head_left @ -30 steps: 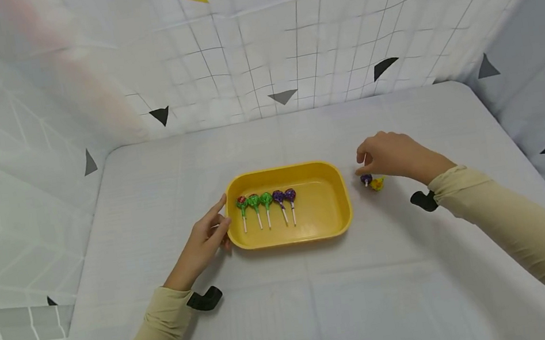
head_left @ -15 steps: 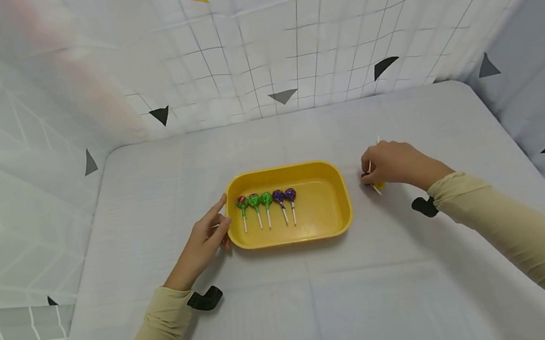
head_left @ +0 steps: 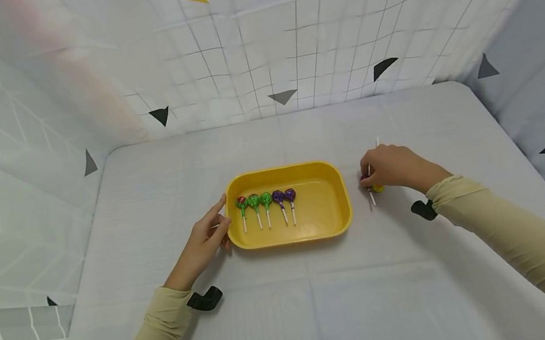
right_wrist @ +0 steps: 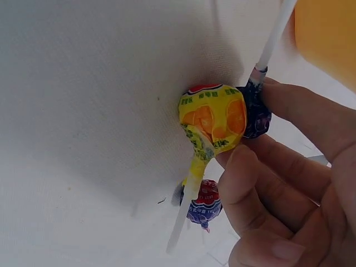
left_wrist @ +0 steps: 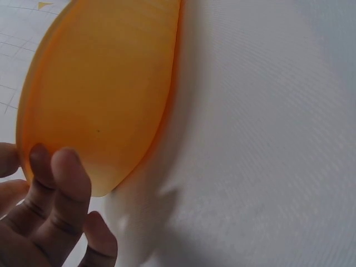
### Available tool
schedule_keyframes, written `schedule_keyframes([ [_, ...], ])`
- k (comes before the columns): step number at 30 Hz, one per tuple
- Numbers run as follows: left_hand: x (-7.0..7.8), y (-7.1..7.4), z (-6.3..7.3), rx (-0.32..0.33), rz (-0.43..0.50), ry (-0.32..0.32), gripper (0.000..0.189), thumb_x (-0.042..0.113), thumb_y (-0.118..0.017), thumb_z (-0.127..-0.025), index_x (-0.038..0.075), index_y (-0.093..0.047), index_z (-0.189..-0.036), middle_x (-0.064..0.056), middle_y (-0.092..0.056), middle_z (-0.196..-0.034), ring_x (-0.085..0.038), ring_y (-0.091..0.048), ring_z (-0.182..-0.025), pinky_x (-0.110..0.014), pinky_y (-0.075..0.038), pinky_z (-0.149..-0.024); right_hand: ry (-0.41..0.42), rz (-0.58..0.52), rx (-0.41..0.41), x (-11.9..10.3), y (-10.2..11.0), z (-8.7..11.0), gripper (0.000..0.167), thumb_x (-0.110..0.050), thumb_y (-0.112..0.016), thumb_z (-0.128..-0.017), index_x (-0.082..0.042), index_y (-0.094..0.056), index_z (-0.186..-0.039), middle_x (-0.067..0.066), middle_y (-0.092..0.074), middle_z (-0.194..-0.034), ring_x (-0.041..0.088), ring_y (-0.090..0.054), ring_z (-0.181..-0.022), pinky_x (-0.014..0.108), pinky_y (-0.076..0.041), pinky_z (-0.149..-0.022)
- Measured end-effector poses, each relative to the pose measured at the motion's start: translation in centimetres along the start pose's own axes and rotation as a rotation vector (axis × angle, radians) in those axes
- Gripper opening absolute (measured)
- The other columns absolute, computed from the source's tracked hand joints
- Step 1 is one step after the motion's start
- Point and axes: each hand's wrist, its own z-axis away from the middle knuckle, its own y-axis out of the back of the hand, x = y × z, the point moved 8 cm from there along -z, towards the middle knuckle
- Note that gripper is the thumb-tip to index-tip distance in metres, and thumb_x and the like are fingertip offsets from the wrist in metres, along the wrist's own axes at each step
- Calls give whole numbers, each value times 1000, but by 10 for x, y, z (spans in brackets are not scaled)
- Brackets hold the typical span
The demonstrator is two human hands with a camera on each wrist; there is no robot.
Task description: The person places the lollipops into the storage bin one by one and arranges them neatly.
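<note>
My right hand (head_left: 392,166) pinches a dark purple lollipop (right_wrist: 259,115) between thumb and fingers, right of the yellow tray (head_left: 322,209). Its white stick (head_left: 373,197) points toward the front of the table. A yellow-wrapped lollipop (right_wrist: 214,114) lies right against it, stick pointing the other way. Beyond, in the right wrist view, is a red and purple lollipop (right_wrist: 203,203); the hand hides it in the head view. My left hand (head_left: 203,238) rests its loosely bent fingers against the tray's left end, with thumb and index finger at the rim.
Inside the tray several lollipops stand in a row, heads to the back: green ones (head_left: 254,200) on the left, then two purple ones (head_left: 290,194). A white cloth covers the table (head_left: 281,308). Hanging white sheets (head_left: 254,39) close off the back and sides.
My right hand has come down over the lollipops and taken hold of a purple one. That lollipop's stick has swung toward the front. Left hand and tray stay put.
</note>
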Motion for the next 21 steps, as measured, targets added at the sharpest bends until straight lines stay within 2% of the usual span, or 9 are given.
schedule_keyframes([
  [21, -1, 0, 0, -3, 8, -4, 58, 18, -52, -110, 16, -30, -164, -15, -59, -90, -31, -61, -68, -31, -56, -64, 5, -22, 40, -4, 6, 2, 25, -36, -81, -89, -12, -78, -96, 1, -78, -91, 16, -67, -77, 38, -57, -67],
])
